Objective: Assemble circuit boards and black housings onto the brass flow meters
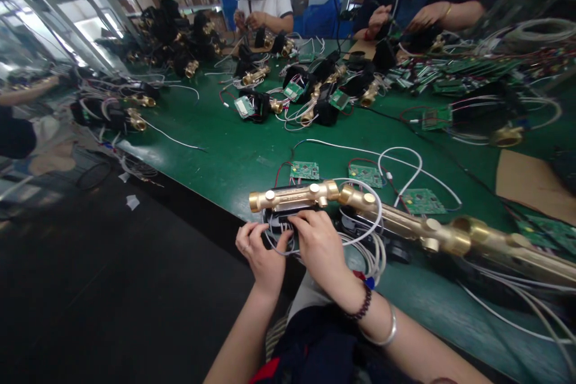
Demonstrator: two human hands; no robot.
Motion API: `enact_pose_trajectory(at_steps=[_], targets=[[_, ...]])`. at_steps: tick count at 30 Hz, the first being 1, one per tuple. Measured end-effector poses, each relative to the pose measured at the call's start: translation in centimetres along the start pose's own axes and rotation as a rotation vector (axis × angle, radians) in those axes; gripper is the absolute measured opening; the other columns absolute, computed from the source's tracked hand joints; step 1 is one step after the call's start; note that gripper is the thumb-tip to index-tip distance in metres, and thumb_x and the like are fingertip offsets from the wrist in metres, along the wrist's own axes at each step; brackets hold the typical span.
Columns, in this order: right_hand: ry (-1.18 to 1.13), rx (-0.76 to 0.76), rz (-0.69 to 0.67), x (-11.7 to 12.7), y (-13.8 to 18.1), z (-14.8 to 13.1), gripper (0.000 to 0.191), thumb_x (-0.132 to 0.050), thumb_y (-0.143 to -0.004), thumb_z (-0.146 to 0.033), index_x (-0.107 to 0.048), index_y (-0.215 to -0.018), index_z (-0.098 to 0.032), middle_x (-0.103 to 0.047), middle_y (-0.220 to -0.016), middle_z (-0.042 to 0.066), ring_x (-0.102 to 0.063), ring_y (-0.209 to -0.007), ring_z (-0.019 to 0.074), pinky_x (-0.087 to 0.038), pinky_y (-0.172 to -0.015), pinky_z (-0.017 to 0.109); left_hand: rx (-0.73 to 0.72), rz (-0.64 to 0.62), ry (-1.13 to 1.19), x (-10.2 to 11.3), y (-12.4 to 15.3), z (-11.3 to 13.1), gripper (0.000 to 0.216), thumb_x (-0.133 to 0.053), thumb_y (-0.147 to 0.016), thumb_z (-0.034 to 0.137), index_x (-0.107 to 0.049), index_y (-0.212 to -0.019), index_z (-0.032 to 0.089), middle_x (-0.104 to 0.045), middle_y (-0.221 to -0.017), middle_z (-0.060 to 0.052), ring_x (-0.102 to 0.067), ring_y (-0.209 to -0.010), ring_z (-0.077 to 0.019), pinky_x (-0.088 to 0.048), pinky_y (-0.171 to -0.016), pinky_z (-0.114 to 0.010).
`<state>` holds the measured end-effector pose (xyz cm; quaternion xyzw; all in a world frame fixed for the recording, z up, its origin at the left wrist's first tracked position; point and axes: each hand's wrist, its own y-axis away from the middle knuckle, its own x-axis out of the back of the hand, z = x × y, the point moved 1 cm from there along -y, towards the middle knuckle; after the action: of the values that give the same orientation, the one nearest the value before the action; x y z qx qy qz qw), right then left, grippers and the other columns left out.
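A brass water meter body [294, 197] lies on its side at the table's near edge, its black housing [282, 213] facing me. Thin grey wires [287, 228] come out of the housing. My left hand [263, 258] is curled at the housing's left end, thumb up against the wires. From the right, my right hand [318, 245] pinches at the housing's lower edge; what lies between its fingertips is hidden. A small green circuit board [305, 170] sits behind the brass body, joined by a red wire. Coiled white cable [371, 255] lies right of my right hand.
More brass meter bodies [405, 222] line up to the right, with circuit boards [423, 201] behind them. Several meters [310, 93] stand across the green table [202, 162]. Two people work at the far side. A cardboard sheet [535, 186] lies right. Dark floor [112, 288] shows left.
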<state>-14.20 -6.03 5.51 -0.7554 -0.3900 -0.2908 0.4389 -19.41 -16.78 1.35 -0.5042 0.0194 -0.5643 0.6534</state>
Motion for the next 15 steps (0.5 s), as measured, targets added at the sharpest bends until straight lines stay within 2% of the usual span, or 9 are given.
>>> enact_pose_trajectory(at_steps=[4, 8, 12, 14, 15], targets=[[-0.033, -0.055, 0.050, 0.1, 0.2, -0.2, 0.026, -0.045, -0.084, -0.004, -0.067, -0.092, -0.014, -0.069, -0.088, 0.008, -0.059, -0.075, 0.0222, -0.049, -0.067, 0.033, -0.235, -0.064, -0.076, 0.2, -0.2, 0.6, 0.016, -0.063, -0.082, 0.027, -0.065, -0.098, 0.027, -0.054, -0.099, -0.007, -0.050, -0.098, -0.0220, -0.031, -0.099, -0.043], [-0.105, -0.152, 0.005, -0.5, 0.2, -0.1, 0.028, -0.043, -0.085, -0.005, -0.066, -0.095, -0.016, -0.070, -0.094, 0.008, -0.066, -0.077, 0.0195, -0.052, -0.068, 0.030, -0.300, -0.144, -0.152, 0.1, -0.2, 0.4, 0.024, -0.054, -0.087, 0.020, -0.067, -0.105, 0.030, -0.062, -0.096, -0.006, -0.052, -0.097, -0.0221, -0.032, -0.097, -0.041], [-0.199, -0.161, -0.114, -0.5, 0.2, -0.7, 0.035, -0.039, -0.084, -0.001, -0.061, -0.111, -0.010, -0.064, -0.114, 0.016, -0.066, -0.094, 0.0241, -0.054, -0.078, 0.034, -0.389, -0.185, -0.215, 0.8, -0.8, -0.2, 0.025, -0.051, -0.086, 0.018, -0.069, -0.101, 0.026, -0.065, -0.091, -0.009, -0.056, -0.088, -0.0232, -0.041, -0.081, -0.038], [-0.223, -0.133, -0.151, 0.8, 0.5, -1.0, 0.036, -0.045, -0.081, -0.002, -0.058, -0.115, -0.010, -0.063, -0.118, 0.015, -0.065, -0.097, 0.0232, -0.054, -0.081, 0.032, -0.431, -0.218, -0.157, 1.5, -1.4, -0.3, 0.022, -0.051, -0.085, 0.022, -0.070, -0.095, 0.024, -0.065, -0.081, -0.009, -0.057, -0.077, -0.0229, -0.042, -0.070, -0.036], [-0.245, -0.095, -0.168, 1.7, 0.7, -1.0, 0.036, -0.050, -0.080, -0.004, -0.057, -0.115, -0.011, -0.063, -0.117, 0.012, -0.065, -0.097, 0.0218, -0.053, -0.081, 0.028, -0.406, -0.256, -0.113, 1.7, -1.9, -0.2, 0.021, -0.051, -0.084, 0.024, -0.070, -0.093, 0.025, -0.064, -0.078, -0.009, -0.056, -0.073, -0.0226, -0.042, -0.065, -0.036]])
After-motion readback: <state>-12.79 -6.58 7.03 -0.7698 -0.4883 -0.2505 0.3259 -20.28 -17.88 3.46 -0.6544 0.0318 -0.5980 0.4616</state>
